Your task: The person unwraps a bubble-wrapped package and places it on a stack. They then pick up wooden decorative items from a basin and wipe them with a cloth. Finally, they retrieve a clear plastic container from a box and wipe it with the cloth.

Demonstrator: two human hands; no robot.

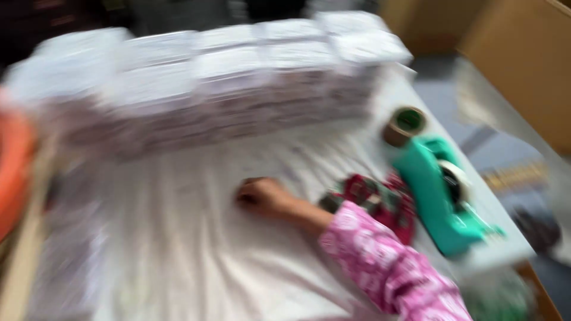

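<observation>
Resting on a white sheet (196,249) that covers the counter (493,252), the right hand (262,195) lies knuckles up with its fingers curled under; the blur hides whether anything sits inside the curl, so its grip cannot be told. The left hand is out of view.

Items around the hand, head view, heavily motion-blurred:

- Sleeve (386,270): pink with a white pattern, running from the lower right corner up to the wrist.
- Red patterned item (380,199): dark red with green and pale patches, lying just right of the forearm, partly covered by the sleeve. Its kind cannot be told.
- Tape dispenser (437,199): teal, handheld type, lying on the counter near the right edge, just beside the red patterned item, carrying a pale roll.
- Tape roll (404,125): brown with a green core, standing loose just beyond the dispenser's far end.
- Stacked boxes (226,83): a long wall of white cartons with reddish print on their sides, several layers high, spanning the far side of the counter from left to right. It blocks the view of anything behind it and lies well apart from the hand.
- Orange object (13,172): at the far left edge, only partly in view.
- Cardboard panels (523,53): brown, upper right, beyond the counter.
- Floor (511,154): grey-blue, to the right of the counter.
</observation>
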